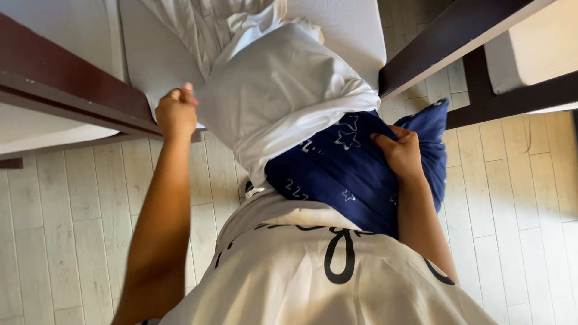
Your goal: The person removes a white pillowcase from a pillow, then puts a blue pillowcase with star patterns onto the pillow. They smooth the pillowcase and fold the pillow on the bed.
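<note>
Head camera: single view, looked steeply down from the wearer's head, close over the pillow (349, 174), bed (150, 54) and floor (72, 229).

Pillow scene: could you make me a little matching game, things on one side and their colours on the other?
Things:
1. pillow
2. pillowcase
3. bed frame
4. floor

Colours:
A. dark brown
B. pale grey planks
C. navy blue with white stars
D. plain white

Pairs: 1-C, 2-D, 3-A, 4-B. The left hand grips the pillowcase edge; the right hand grips the pillow.
</note>
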